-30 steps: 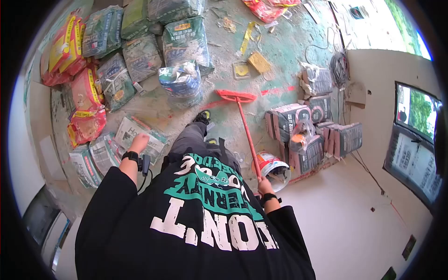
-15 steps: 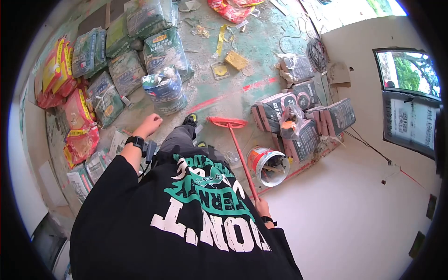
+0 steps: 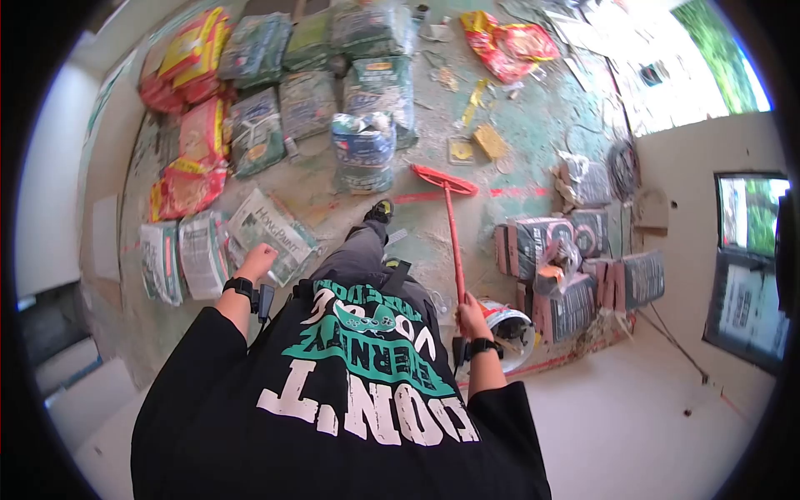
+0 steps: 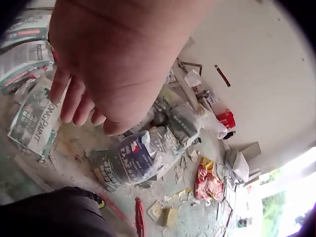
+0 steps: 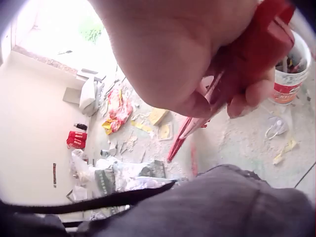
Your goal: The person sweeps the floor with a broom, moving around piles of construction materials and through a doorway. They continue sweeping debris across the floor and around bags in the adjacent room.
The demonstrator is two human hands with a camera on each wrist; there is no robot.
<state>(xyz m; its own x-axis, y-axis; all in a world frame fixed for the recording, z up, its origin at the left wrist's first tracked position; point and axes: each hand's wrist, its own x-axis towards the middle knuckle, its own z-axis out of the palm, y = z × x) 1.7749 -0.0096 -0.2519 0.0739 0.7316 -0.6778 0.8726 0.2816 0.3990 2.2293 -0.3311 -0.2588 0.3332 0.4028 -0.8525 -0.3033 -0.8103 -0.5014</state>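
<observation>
My right hand [image 3: 472, 317] grips the red handle of a broom [image 3: 455, 237]. Its wide red head lies on the dusty floor ahead of my feet. In the right wrist view, fingers and thumb wrap around the thick end of the handle [image 5: 266, 44]. My left hand [image 3: 257, 262] hangs at my other side with nothing in it. Below it in the head view lies a flat white-and-green paint bag [image 3: 273, 236]. The left wrist view shows the palm [image 4: 118, 64] with fingers loosely bent.
Filled bags [image 3: 312, 104] stand in rows at the far left, with red-and-yellow bags [image 3: 196, 50] beside them. A blue-and-white bag [image 3: 364, 154] stands ahead. On the right are dark packs [image 3: 567, 304] and a white bucket [image 3: 518, 337]. A yellow sponge-like block [image 3: 491, 142] lies on the floor.
The broom head came nearer to my feet, then moved away again. My left hand swung forward and back. The view turned right, then back left.
</observation>
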